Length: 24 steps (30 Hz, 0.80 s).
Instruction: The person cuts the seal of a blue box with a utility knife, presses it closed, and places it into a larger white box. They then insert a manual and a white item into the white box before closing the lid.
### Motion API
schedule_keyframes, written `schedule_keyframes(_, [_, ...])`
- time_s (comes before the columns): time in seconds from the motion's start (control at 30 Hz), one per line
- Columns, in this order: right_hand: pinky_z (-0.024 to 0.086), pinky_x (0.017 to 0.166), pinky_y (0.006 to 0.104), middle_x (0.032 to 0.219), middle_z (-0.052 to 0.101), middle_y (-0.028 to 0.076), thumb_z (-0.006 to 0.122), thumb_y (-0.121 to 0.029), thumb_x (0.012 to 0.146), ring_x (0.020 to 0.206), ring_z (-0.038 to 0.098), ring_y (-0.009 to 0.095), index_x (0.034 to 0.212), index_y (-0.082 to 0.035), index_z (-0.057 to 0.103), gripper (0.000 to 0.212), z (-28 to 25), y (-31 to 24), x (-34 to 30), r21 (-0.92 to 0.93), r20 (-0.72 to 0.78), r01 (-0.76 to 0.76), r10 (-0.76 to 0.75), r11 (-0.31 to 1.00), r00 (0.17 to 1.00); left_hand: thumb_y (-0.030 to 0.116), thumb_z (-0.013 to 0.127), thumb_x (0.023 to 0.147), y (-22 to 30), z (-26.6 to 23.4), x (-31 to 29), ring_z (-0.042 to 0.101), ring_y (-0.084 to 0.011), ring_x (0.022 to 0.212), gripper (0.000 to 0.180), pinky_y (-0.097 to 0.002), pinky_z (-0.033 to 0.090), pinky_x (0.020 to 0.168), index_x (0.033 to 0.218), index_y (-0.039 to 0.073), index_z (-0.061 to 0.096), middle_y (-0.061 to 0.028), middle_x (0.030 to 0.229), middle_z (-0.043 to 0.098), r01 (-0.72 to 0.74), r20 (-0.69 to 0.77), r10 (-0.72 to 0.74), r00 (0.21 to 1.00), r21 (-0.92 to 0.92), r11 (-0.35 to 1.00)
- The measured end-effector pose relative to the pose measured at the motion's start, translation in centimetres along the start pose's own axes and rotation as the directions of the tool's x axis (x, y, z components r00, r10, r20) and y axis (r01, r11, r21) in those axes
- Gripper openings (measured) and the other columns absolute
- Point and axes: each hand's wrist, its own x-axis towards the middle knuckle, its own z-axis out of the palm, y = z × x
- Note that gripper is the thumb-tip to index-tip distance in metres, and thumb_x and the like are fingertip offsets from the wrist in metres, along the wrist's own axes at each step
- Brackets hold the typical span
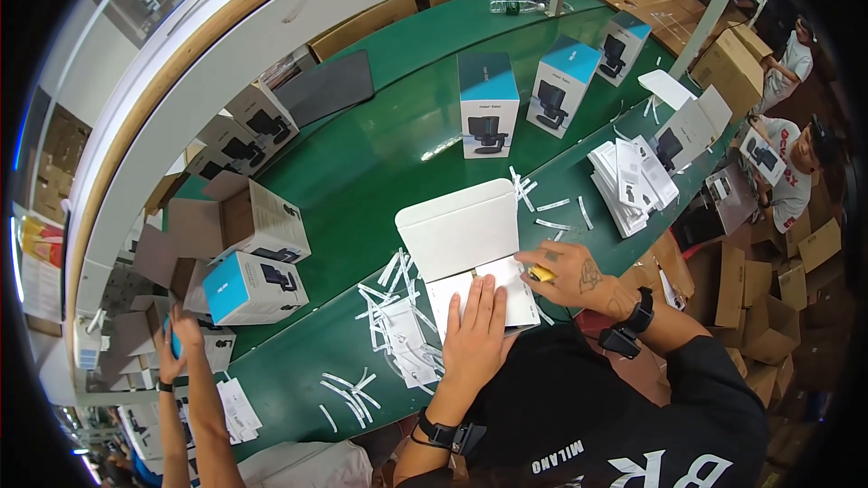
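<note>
A white carton (459,230) lies before me on the green bench, its lid flap raised at the far side. My left hand (479,325) rests flat on the carton's white panel, fingers stretched out and holding nothing. At the carton's right edge, my right hand (571,275) is closed around a small yellow tool (542,273) that looks like a box cutter; its tip is hard to make out. Loose white strips (387,307) and a printed sheet (412,352) lie just left of the carton. More strips are scattered beyond its right side.
Several blue-topped boxes (488,113) stand on the far green belt. A stack of leaflets (628,185) sits to the right. Open boxes (221,226) are at the left, where another person's hands (178,348) work. Further people and brown cartons (773,339) are at the right.
</note>
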Motion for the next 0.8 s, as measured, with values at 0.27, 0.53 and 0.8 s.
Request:
schedule_keyframes(0.27, [0.057, 0.065, 0.0378, 0.087, 0.066, 0.007, 0.073, -0.006, 0.089, 0.074, 0.068, 0.03, 0.102, -0.014, 0.069, 0.016, 0.9, 0.7, -1.3, 0.06, -0.186, 0.043, -0.031, 0.997, 0.982, 0.038, 0.08, 0.086, -0.4, 0.5, -0.8, 0.043, -0.0351, 0.152, 0.077, -0.0541, 0.032, 0.123, 0.148, 0.0, 0.054, -0.0205, 0.161, 0.047, 0.0, -0.066, -0.001, 0.998, -0.016, 1.0])
schedule_keyframes(0.53, [0.059, 0.072, 0.0504, 0.087, 0.069, 0.019, 0.072, -0.009, 0.085, 0.081, 0.072, 0.044, 0.119, -0.009, 0.058, 0.037, -2.5, 7.4, -8.5, -0.066, -0.291, -0.586, 0.546, 0.808, 0.786, 0.035, 0.083, 0.086, -1.1, 1.3, -2.0, 0.055, -0.0401, 0.142, 0.068, -0.0571, 0.042, 0.116, 0.138, -0.002, 0.062, -0.0233, 0.151, 0.057, -0.034, -0.175, 0.027, 0.984, -0.038, 0.999])
schedule_keyframes(0.8, [0.058, 0.077, 0.0487, 0.094, 0.071, 0.022, 0.065, -0.023, 0.097, 0.087, 0.072, 0.041, 0.128, -0.007, 0.061, 0.035, -0.4, -5.3, 0.3, 0.381, 0.039, -0.292, 0.301, 0.877, 0.953, 0.031, 0.084, 0.084, 0.2, 2.0, -2.5, 0.061, -0.0423, 0.133, 0.062, -0.0556, 0.048, 0.111, 0.132, -0.003, 0.065, -0.0254, 0.142, 0.062, -0.028, -0.247, 0.043, 0.968, 0.064, 0.998])
